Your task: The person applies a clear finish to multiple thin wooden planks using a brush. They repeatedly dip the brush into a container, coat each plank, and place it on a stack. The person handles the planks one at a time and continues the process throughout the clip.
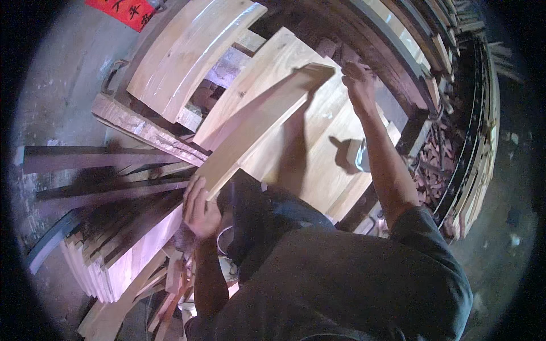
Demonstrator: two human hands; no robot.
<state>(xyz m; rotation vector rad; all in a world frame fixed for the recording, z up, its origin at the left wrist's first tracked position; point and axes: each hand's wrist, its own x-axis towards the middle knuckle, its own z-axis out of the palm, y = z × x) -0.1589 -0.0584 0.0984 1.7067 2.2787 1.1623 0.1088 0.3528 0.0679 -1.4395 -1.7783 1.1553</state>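
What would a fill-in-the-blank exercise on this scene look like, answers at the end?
The near end of the plank is touched by the ____ hand.
The boards are made of ____.
The right sleeve is ____, leaving the forearm bare.
The paper at the upper left is mostly ____.
Missing words: left; wood; short; red.

I've got grey floor (515,199) out at three o'clock, long stacked timber (483,179) bowing just inside it, a heap of wood scraps (435,184) nearer in! Red paper (120,12) blazes at half past ten, and pinkish light catches boards (103,278) at eight!
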